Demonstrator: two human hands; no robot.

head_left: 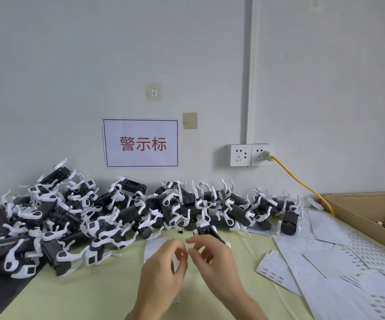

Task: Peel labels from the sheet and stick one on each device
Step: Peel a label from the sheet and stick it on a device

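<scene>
At the left and centre of the frame a heap of black-and-white devices (108,215) lies on the pale green surface (89,294) against the wall. Low in the centre, the left hand (163,271) curls its grip round a white label sheet (156,247), thumb and fingers pinching its edge. Just right of it the right hand (212,262) has its fingertips (190,249) drawn together beside the sheet; whether they pinch a label cannot be told. One device (206,230) stands just behind the hands. Spent sheets (339,262) cover the lower right, beside a cardboard box (357,213).
</scene>
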